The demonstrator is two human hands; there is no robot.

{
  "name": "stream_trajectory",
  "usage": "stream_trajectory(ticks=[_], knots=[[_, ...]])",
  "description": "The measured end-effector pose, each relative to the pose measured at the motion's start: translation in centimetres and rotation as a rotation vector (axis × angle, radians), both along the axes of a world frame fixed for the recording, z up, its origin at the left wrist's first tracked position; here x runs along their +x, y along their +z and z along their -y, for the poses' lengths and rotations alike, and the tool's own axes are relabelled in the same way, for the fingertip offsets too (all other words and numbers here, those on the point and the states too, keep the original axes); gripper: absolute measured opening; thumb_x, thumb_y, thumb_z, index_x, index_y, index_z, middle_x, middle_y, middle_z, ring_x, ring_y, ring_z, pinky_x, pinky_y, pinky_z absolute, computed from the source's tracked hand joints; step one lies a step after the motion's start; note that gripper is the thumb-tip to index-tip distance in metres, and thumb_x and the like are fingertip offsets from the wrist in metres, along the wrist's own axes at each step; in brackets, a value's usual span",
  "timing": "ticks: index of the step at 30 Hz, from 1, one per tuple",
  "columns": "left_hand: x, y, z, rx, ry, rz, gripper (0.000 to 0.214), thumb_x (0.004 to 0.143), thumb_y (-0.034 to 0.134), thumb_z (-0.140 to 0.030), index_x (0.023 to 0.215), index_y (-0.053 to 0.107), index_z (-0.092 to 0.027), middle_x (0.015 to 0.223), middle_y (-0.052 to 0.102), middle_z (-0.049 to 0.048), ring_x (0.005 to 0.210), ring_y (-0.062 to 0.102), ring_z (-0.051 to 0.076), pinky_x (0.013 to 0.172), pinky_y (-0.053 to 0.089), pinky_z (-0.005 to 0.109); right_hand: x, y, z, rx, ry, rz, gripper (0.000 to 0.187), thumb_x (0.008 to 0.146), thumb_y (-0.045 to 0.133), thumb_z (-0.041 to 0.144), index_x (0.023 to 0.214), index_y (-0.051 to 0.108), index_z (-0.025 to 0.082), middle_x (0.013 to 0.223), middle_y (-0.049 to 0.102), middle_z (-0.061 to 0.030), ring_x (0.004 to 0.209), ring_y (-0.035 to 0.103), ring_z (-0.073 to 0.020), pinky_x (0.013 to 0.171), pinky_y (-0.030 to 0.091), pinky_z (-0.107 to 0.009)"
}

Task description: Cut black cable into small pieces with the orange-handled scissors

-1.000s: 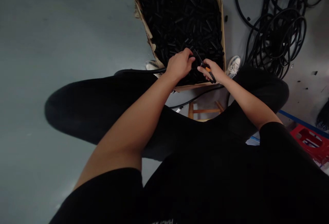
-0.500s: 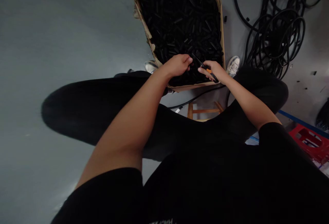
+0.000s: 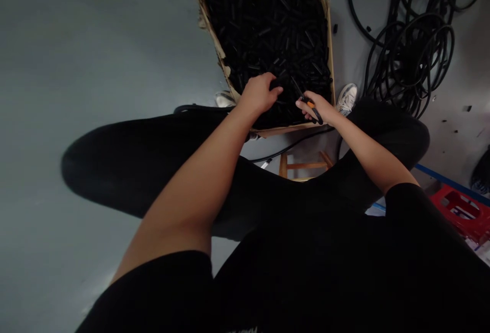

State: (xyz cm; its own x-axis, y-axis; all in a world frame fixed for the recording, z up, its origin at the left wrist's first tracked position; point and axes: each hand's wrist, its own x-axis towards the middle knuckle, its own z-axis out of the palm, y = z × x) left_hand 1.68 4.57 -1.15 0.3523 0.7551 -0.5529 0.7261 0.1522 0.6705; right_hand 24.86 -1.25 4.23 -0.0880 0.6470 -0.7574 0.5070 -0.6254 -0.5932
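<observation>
My left hand [image 3: 261, 92] is closed over the near left part of a cardboard box [image 3: 264, 133], with a dark length of black tube [image 3: 278, 82] between its fingers. The tube blends into the black pieces behind it, so its ends are hard to make out. In my right hand [image 3: 317, 106] is a pair of scissors [image 3: 311, 104] with black and orange handles, blades pointing up and left toward the tube. Many short black tube pieces [image 3: 264, 32] fill the box below both hands.
Coiled black hose [image 3: 417, 52] lies on the floor at the right, with small black bits scattered around it. A wooden stool [image 3: 306, 165] shows between my legs. One shoe [image 3: 347, 97] stands beside the box. A red plastic stool [image 3: 461, 213] is at far right.
My left hand has shifted slightly up and left, and the dark tube shows more plainly in its fingers. The scissors have tilted a little steeper, with the right hand's fingers more curled.
</observation>
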Motion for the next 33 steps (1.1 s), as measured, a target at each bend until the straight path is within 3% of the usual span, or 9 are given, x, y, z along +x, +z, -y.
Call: stream_trajectory(ticks=[4, 9, 13, 17, 22, 28, 33], knots=[[0.8, -0.1, 0.4, -0.017, -0.025, -0.013, 0.050, 0.111, 0.068, -0.035, 0.153, 0.083, -0.012, 0.154, 0.083, 0.0288, 0.157, 0.073, 0.052, 0.139, 0.053, 0.062, -0.6, -0.3, 0.3, 0.094, 0.091, 0.005, 0.035, 0.112, 0.094, 0.045, 0.110, 0.066, 0.023, 0.090, 0.064, 0.0038, 0.080, 0.064, -0.0119, 0.069, 0.063, -0.019], [1.8, 0.2, 0.9, 0.033, -0.073, 0.076, 0.043, 0.107, 0.072, -0.035, 0.143, 0.087, -0.017, 0.141, 0.087, 0.0208, 0.149, 0.076, 0.048, 0.133, 0.058, 0.056, -0.8, 0.0, 0.3, 0.088, 0.126, 0.019, 0.043, 0.113, 0.092, 0.055, 0.108, 0.064, 0.024, 0.079, 0.059, 0.0059, 0.065, 0.061, -0.0108, 0.053, 0.051, -0.018], [1.3, 1.1, 0.8, 0.014, -0.017, 0.043, 0.054, 0.109, 0.077, -0.036, 0.159, 0.077, -0.017, 0.148, 0.085, 0.0222, 0.152, 0.075, 0.050, 0.135, 0.057, 0.060, -0.5, 0.1, 0.1, 0.085, 0.077, 0.018, 0.060, 0.109, 0.093, 0.075, 0.105, 0.061, 0.024, 0.073, 0.057, 0.0063, 0.054, 0.055, -0.0099, 0.043, 0.040, -0.019], [1.0, 1.7, 1.1, 0.025, 0.001, 0.062, 0.056, 0.113, 0.072, -0.037, 0.167, 0.071, -0.018, 0.155, 0.082, 0.0221, 0.152, 0.074, 0.047, 0.136, 0.055, 0.060, -0.2, -0.4, -0.1, 0.079, 0.040, -0.003, 0.064, 0.108, 0.091, 0.080, 0.104, 0.059, 0.025, 0.072, 0.057, 0.0069, 0.054, 0.055, -0.0106, 0.045, 0.043, -0.020], [1.6, 1.8, 1.8, 0.058, -0.099, 0.150, 0.046, 0.116, 0.063, -0.034, 0.156, 0.079, -0.018, 0.145, 0.086, 0.0211, 0.147, 0.077, 0.045, 0.131, 0.058, 0.056, 0.0, -1.0, -0.3, 0.102, 0.055, 0.043, 0.063, 0.103, 0.098, 0.074, 0.106, 0.058, 0.026, 0.087, 0.065, 0.0032, 0.071, 0.068, -0.0135, 0.058, 0.055, -0.021], [1.2, 1.2, 1.1, 0.078, -0.093, 0.053, 0.040, 0.120, 0.054, -0.035, 0.146, 0.082, -0.022, 0.141, 0.087, 0.0196, 0.144, 0.077, 0.044, 0.128, 0.057, 0.055, 0.3, -0.5, -0.2, 0.153, 0.085, 0.110, 0.072, 0.100, 0.094, 0.086, 0.104, 0.053, 0.028, 0.080, 0.058, 0.0031, 0.072, 0.058, -0.0160, 0.059, 0.049, -0.024], [1.0, 0.4, 0.5, 0.006, -0.158, 0.154, 0.032, 0.122, 0.054, -0.036, 0.127, 0.081, -0.020, 0.120, 0.086, 0.0161, 0.122, 0.082, 0.037, 0.114, 0.060, 0.045, 0.5, -0.6, -0.3, 0.176, 0.160, 0.071, 0.067, 0.103, 0.091, 0.083, 0.105, 0.056, 0.026, 0.089, 0.062, 0.0016, 0.081, 0.060, -0.0169, 0.068, 0.056, -0.026]])
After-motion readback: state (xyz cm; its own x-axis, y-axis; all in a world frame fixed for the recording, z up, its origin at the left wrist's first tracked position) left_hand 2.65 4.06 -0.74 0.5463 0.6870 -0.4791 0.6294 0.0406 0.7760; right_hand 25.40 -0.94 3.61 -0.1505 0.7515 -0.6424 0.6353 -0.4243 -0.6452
